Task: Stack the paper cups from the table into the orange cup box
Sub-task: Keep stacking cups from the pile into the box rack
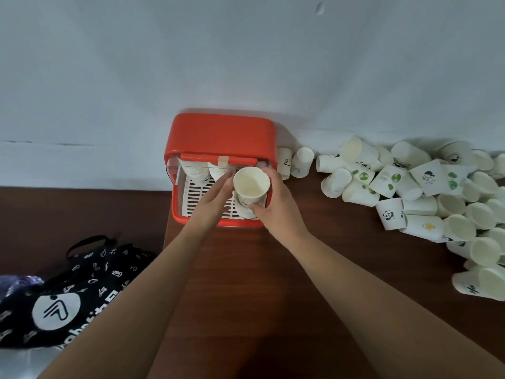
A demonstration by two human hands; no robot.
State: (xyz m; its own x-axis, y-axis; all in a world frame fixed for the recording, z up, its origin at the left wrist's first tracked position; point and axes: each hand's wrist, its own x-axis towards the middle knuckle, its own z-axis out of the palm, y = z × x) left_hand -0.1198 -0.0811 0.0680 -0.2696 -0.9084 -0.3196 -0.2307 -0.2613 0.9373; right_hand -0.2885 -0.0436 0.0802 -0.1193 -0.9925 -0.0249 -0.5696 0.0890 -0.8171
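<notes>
Right hand pinching an upright paper cup over the orange cup box; left hand beside it, fingers spread; loose cup pile at right

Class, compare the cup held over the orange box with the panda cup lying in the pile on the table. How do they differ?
The held cup is upright, mouth up; the panda cup lies on its side. The held cup is gripped by the right hand above the orange box; the panda cup rests untouched on the table. Only the panda cup's print is clear. Both are white paper cups.
</notes>
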